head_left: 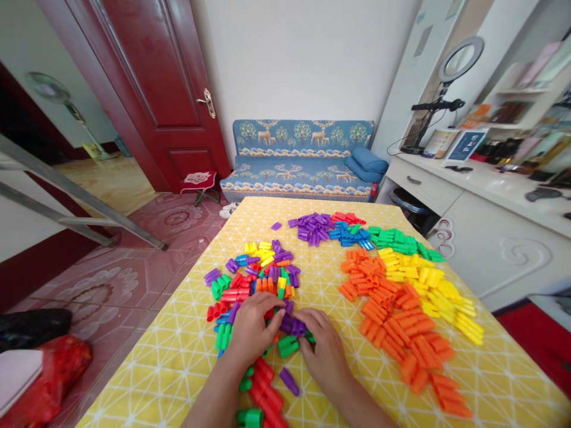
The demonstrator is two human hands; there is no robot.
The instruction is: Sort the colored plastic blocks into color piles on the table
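Purple bullet-shaped building blocks [288, 324] lie between my two hands, over the near edge of a mixed-colour pile. My left hand [254, 324] is closed, with thumb and forefinger at the left side of these purple blocks. From the right, my right hand [325, 351] pinches a purple block between thumb and fingers. A green block [288, 346] sits just below them, partly beside the right thumb. Nearer to me is a single purple block [289, 381]. Red blocks [266, 395] run along under and beside the left forearm, which hides part of the pile.
Sorted heaps curve round the right of the yellow tablecloth [178, 368]: purple [312, 227], red [348, 218], blue [348, 234], green [401, 242], yellow [437, 288] and orange [397, 321]. A mixed pile [254, 267] lies left. Beyond stand a blue sofa [303, 166] and a white desk [446, 190].
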